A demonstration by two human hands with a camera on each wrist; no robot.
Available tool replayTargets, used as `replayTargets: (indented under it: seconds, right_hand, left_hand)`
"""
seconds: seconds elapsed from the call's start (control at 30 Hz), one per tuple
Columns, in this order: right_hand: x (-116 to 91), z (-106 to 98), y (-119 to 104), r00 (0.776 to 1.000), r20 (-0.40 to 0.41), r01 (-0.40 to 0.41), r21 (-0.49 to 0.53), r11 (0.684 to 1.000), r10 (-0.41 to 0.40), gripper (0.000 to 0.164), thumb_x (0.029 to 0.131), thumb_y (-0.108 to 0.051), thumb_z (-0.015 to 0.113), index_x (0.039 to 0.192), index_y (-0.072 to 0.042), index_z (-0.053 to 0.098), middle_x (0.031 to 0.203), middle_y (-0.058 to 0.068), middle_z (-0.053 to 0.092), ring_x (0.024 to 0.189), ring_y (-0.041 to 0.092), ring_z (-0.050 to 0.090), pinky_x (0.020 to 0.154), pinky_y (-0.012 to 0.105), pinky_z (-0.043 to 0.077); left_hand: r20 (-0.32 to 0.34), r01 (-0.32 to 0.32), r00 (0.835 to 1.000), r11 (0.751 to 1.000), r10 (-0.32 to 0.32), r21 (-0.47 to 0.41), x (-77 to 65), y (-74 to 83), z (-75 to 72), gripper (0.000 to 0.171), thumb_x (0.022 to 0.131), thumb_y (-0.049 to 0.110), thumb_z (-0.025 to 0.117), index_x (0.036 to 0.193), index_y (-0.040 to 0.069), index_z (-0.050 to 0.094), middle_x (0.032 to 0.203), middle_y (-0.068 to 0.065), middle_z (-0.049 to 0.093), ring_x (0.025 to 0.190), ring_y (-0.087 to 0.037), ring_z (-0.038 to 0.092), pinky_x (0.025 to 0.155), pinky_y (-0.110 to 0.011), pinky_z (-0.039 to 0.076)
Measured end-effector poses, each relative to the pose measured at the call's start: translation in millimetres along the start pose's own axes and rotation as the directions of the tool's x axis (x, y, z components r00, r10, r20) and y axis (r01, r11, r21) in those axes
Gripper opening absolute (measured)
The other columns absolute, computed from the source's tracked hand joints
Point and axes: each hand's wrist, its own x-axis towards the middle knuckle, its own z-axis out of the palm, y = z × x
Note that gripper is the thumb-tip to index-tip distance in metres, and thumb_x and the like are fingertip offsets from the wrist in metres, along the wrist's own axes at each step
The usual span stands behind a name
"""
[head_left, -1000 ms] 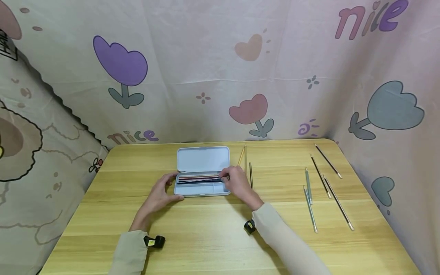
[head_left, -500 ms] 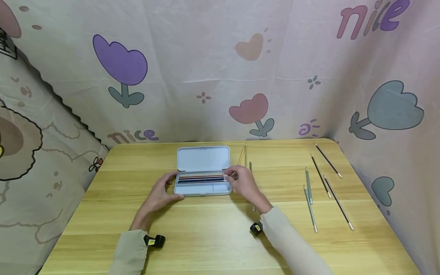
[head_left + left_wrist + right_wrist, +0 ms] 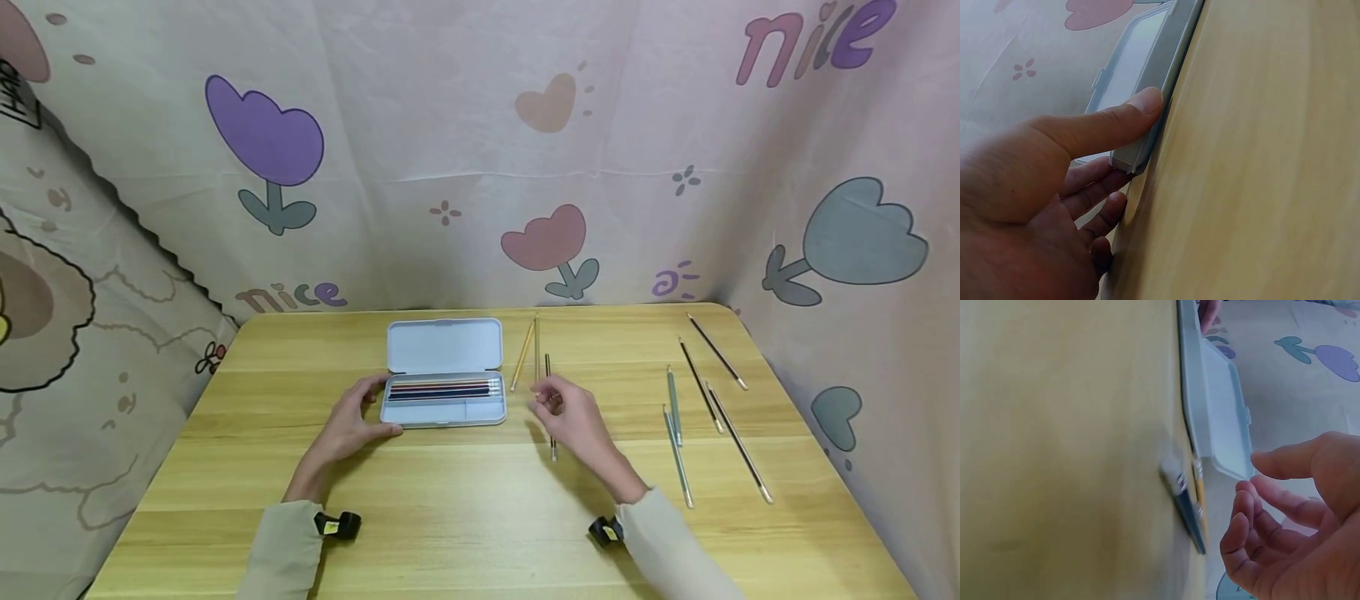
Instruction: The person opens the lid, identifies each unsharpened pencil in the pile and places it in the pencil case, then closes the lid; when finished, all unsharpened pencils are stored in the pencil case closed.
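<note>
A pale blue pencil case (image 3: 447,412) lies with its lid raised, several pencils (image 3: 442,389) side by side in its back compartment. My left hand (image 3: 352,423) holds the case at its left end; in the left wrist view the thumb presses along the front wall and the fingers (image 3: 1094,195) lie round the end. To the right of the case, my right hand (image 3: 573,417) hovers over a dark pencil (image 3: 553,450), its fingers loosely bent. Nothing is between thumb and fingertips in the right wrist view, where the pencil's eraser end shows below the hand.
Behind the right hand lie a yellow pencil (image 3: 522,357) and a thin light-brown pencil (image 3: 537,346). Farther right on the wooden table (image 3: 450,517) are dark pencils (image 3: 738,442) and grey-green pencils (image 3: 678,458). A printed curtain (image 3: 420,125) hangs along the back and sides.
My right hand has left the pencil case and moved right, over the dark pencil. The pencils in the case now show uncovered. My left hand stays at the case.
</note>
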Motion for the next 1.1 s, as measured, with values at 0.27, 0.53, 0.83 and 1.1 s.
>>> replayTargets:
  seconds: [0.27, 0.53, 0.83, 1.1]
  right_hand:
    - [-21, -11, 9, 0.995, 0.042, -0.081, -0.102, 0.991, 0.086, 0.030, 0.083, -0.004, 0.083, 0.109, -0.001, 0.070, 0.080, -0.002, 0.066, 0.069, 0.009, 0.060, 0.065, 0.025, 0.053]
    - [-32, -13, 9, 0.981, 0.075, -0.168, -0.155, 0.974, 0.181, 0.034, 0.081, -0.006, 0.086, 0.110, 0.001, 0.070, 0.085, -0.002, 0.065, 0.075, 0.010, 0.061, 0.069, 0.026, 0.055]
    - [-31, -14, 8, 0.982, 0.067, -0.152, -0.259, 0.954, 0.175, 0.030, 0.082, -0.002, 0.082, 0.109, 0.003, 0.070, 0.084, 0.001, 0.067, 0.075, 0.013, 0.064, 0.068, 0.030, 0.057]
    - [-33, -22, 12, 0.985, 0.044, -0.143, -0.299, 0.943, 0.164, 0.023, 0.080, 0.003, 0.077, 0.102, 0.004, 0.072, 0.081, 0.007, 0.071, 0.069, 0.016, 0.067, 0.059, 0.026, 0.056]
  left_hand:
    - [-0.001, -0.008, 1.000, 1.000, 0.008, 0.003, -0.3, -2.2, 0.0, 0.090, 0.074, 0.019, 0.094, 0.149, 0.003, 0.046, 0.141, -0.023, 0.053, 0.120, -0.040, 0.048, 0.104, -0.057, 0.040]
    - [0.000, 0.001, 1.000, 1.000, -0.001, 0.005, -0.1, 1.4, -2.9, 0.091, 0.074, 0.018, 0.094, 0.150, 0.003, 0.045, 0.141, -0.025, 0.052, 0.119, -0.041, 0.048, 0.103, -0.058, 0.041]
    - [0.002, 0.002, 1.000, 1.000, -0.002, 0.002, 0.0, 0.5, -1.4, 0.091, 0.074, 0.017, 0.094, 0.150, 0.003, 0.045, 0.142, -0.025, 0.052, 0.120, -0.041, 0.048, 0.104, -0.058, 0.040]
    - [0.000, -0.002, 1.000, 1.000, 0.002, 0.003, 0.8, -0.5, -0.2, 0.091, 0.074, 0.018, 0.094, 0.150, 0.004, 0.046, 0.143, -0.025, 0.052, 0.120, -0.041, 0.048, 0.104, -0.058, 0.040]
